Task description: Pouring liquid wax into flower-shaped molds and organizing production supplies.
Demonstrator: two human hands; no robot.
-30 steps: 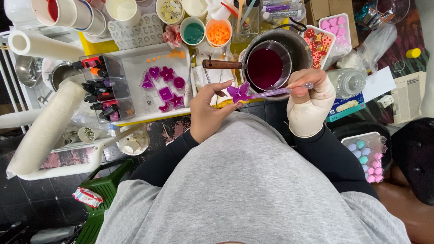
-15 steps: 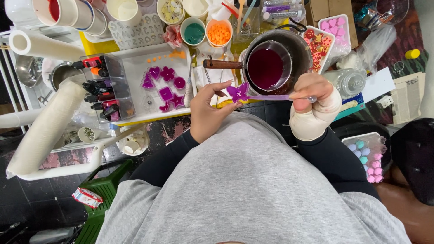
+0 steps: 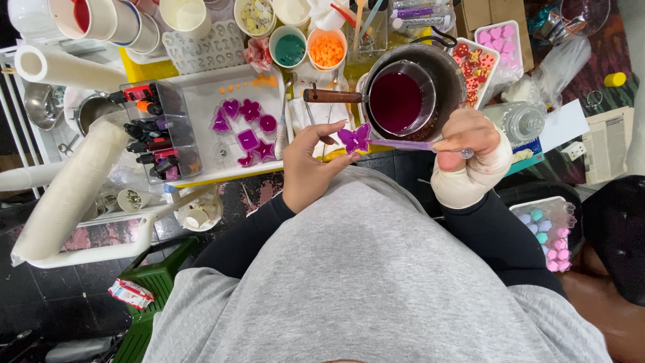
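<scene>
- Left hand (image 3: 310,168) pinched flat purple butterfly-shaped wax piece (image 3: 354,138) at its left wing.
- Right hand (image 3: 467,134), grip closed, held thin purple stick (image 3: 410,144); stick's long axis ran leftward to butterfly.

Below me: dark tiled floor (image 3: 60,302), stained pink in places; a green crate (image 3: 154,282) beside my cluttered worktable (image 3: 144,70).

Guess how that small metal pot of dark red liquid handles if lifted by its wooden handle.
The small metal pot looks nearly full, so it is probably heavy for its size and apt to slosh. Its single wooden handle sticks out sideways, so it would likely tip away from the hand.
</scene>
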